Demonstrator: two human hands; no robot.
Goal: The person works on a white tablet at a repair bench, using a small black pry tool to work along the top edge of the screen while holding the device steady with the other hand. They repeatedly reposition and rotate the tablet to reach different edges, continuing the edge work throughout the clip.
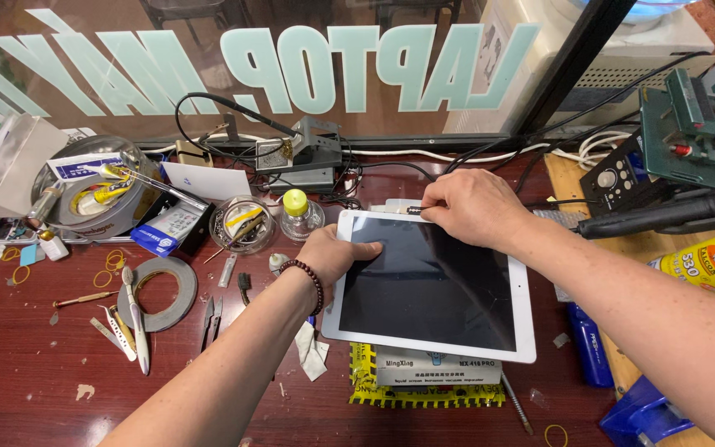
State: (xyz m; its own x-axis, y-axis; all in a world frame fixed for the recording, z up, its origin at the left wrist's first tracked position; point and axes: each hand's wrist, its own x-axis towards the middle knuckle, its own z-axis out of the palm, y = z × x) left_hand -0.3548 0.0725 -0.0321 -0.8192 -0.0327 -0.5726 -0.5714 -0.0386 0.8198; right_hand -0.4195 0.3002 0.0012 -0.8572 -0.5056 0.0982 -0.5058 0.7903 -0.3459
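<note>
A white-framed tablet [432, 285] with a dark screen lies tilted on a white and yellow box [424, 377] on the dark red table. My left hand [333, 252], with a bead bracelet on the wrist, presses down on the tablet's upper left corner. My right hand [473, 207] rests at the tablet's top edge and pinches a thin metal tool [411, 211], its tip lying at the seam along that edge.
A tape roll [163, 290], tweezers [213, 319] and a white brush-like tool [134, 319] lie left. A small glass bowl [242, 223], a yellow-capped bottle [295, 211] and a soldering stand [304, 153] sit behind. A yellow spray can [705, 261] and a black handpiece [664, 215] lie right.
</note>
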